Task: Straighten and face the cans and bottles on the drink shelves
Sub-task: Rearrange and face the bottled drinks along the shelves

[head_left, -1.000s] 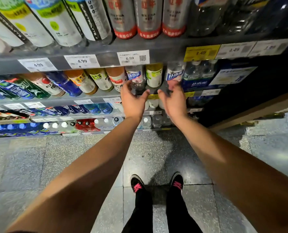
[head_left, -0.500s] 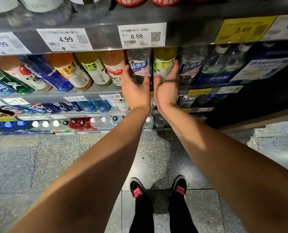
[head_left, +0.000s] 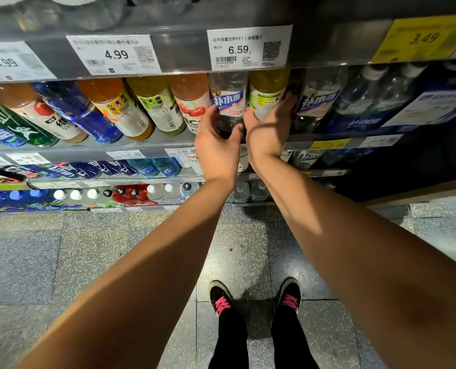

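- Your left hand [head_left: 216,147] has its grip curled round the lower body of the clear bottle [head_left: 229,102], the one with the blue-and-white label, thumb on the near side and fingers wrapped behind its left flank.
- That clear bottle stands on the middle shelf [head_left: 147,149], right under the 6.59 price tag [head_left: 248,49], with its label facing you; its long axis runs upright, the cap end hidden behind the shelf edge above.
- Your right hand [head_left: 270,126] lies with fingers straight along the right side of the yellow-green bottle [head_left: 266,94], just right of the clear bottle, reaching in between it and the dark-labelled bottle [head_left: 317,102] beyond; the grip is open, pressing and not clasping.
- Since half a second ago, your left hand has closed further round the clear bottle, and your right fingers have slid deeper along the yellow-green bottle's far side; the view has also dropped closer to the shelf.
- The tops of all bottles on this shelf are cut off by the tag rail; your left fingertips are hidden behind the clear bottle.
- Left of the clear bottle, the cherry-label bottle [head_left: 192,102] and the orange bottle [head_left: 115,107] lean leftward in this wide view.
- Below, your black shoes [head_left: 222,298] stand on the speckled floor [head_left: 88,249].
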